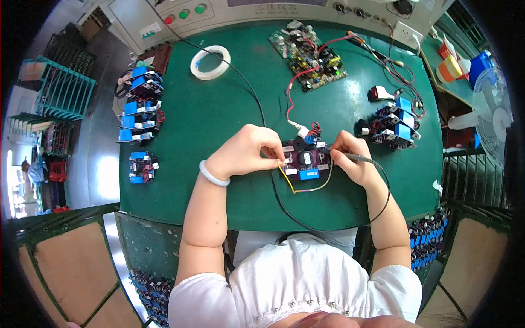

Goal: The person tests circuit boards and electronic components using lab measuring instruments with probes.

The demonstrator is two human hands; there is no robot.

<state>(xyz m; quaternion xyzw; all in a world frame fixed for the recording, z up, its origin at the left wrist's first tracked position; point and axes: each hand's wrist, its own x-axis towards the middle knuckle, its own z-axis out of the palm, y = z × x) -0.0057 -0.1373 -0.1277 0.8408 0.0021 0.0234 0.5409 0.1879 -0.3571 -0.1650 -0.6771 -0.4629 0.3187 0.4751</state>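
A small dark circuit board (306, 158) with a blue block and a black round part lies on the green bench in front of me. At its left edge my left hand (246, 150) pinches the end of a thin yellow wire (295, 191), which loops below the board toward its right side. My right hand (353, 158) grips a slim black probe (353, 157), its tip at the board's right edge. From the probe a black cable (389, 191) curves round under my right wrist. A white connector (302, 131) on a red lead meets the board's upper edge.
A larger powered board (311, 57) lies at the back, wired by red leads. Similar small boards stand in groups at left (139, 120) and right (398, 126). A roll of white tape (210, 63) rests at back left. A fan (492, 117) stands right.
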